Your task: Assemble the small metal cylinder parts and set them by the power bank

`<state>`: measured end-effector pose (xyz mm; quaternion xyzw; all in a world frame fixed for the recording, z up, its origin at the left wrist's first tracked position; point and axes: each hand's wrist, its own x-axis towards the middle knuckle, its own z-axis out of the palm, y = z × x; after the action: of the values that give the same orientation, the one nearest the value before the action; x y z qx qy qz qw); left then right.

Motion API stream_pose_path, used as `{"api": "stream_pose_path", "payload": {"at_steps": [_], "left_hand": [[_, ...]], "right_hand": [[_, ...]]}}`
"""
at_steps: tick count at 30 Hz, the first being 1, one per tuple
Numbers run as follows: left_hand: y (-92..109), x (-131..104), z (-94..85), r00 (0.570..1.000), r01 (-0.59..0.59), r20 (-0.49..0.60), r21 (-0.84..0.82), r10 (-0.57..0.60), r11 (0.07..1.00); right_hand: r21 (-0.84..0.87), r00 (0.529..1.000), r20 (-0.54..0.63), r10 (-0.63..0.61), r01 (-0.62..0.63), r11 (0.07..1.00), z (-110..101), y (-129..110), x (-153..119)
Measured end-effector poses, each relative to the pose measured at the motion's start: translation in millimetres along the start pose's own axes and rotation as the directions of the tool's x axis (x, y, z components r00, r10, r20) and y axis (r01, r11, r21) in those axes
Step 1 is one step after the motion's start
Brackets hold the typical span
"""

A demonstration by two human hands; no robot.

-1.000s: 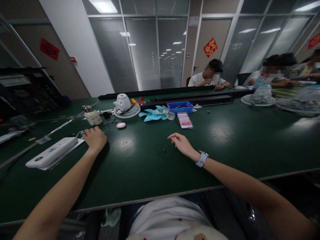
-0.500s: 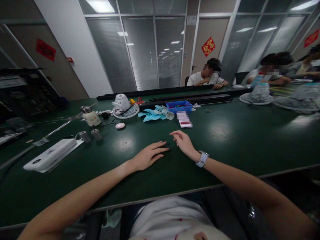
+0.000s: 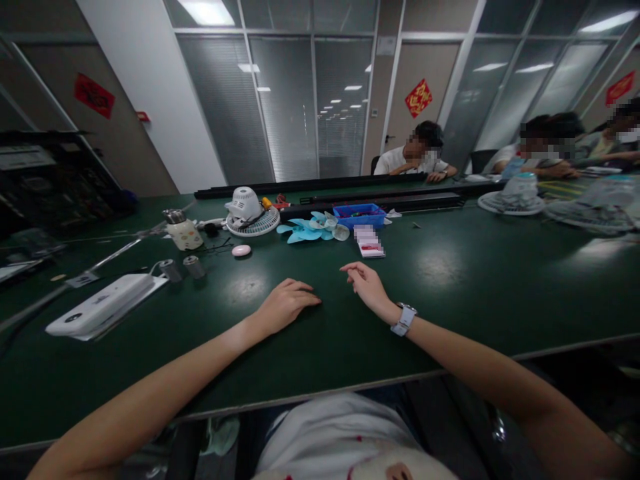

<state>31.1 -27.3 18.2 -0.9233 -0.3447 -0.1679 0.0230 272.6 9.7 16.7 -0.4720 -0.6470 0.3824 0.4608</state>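
On the green tabletop rests my left hand, palm down, its fingers loosely bent and holding nothing. My right hand lies on its side to the right, index finger stretched toward the left and the other fingers curled, with nothing visible in it. A gap separates the two hands. Just beyond the right hand is a small pink and white packet or card, partly blurred out. Light-blue fan blades lie past the left hand, and a pale pink oval object is to its upper left.
Behind the blades stand a white fan part and a blue bin. To the left are a patterned bottle, two metal cylinders and a long white device. Co-workers sit across the table, near more fan parts.
My left hand has drawn back to the left, away from the right hand, and its fingers have bent and come closer together. The right hand stays in place.
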Motion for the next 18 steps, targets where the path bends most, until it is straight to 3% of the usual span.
{"api": "stream_pose_path", "payload": {"at_steps": [2, 4, 6, 8, 9, 11, 18], "left_hand": [[-19.8, -8.4, -14.9, 0.99, 0.128, -0.072, 0.11, -0.121, 0.986], [-44.3, -20.6, -34.2, 0.931, 0.351, -0.19, 0.235, -0.312, 0.906], [-69.7, -36.5, -54.5, 0.802, 0.593, -0.325, 0.327, -0.502, 0.736], [-92.0, -54.3, -72.6, 0.651, 0.759, -0.424, 0.365, -0.63, 0.539], [-101.2, -63.0, -80.0, 0.588, 0.808, -0.451, 0.37, -0.672, 0.458], [-115.0, -78.3, -91.1, 0.5, 0.861, -0.473, 0.361, -0.725, 0.358], [-129.7, -97.4, -97.4, 0.365, 0.925, -0.45, 0.277, -0.815, 0.261]], "right_hand": [[-0.001, 1.0, 0.004, -0.004, 0.004, 1.0, -0.7, -0.8, -0.8], [-0.003, 1.0, 0.016, -0.01, 0.01, 1.0, -1.1, -1.2, -1.5], [-0.009, 0.999, 0.03, -0.01, 0.011, 1.0, -1.2, -1.1, -1.8], [-0.013, 0.999, 0.04, -0.007, 0.008, 1.0, -1.1, -0.3, -1.6], [-0.012, 0.999, 0.042, -0.006, 0.007, 1.0, -0.9, 0.2, -1.3], [-0.005, 0.999, 0.038, -0.006, 0.006, 1.0, -0.2, 1.5, -0.5], [-0.011, 0.998, 0.056, 0.024, -0.024, 1.0, 3.8, 4.5, 2.8]]}}
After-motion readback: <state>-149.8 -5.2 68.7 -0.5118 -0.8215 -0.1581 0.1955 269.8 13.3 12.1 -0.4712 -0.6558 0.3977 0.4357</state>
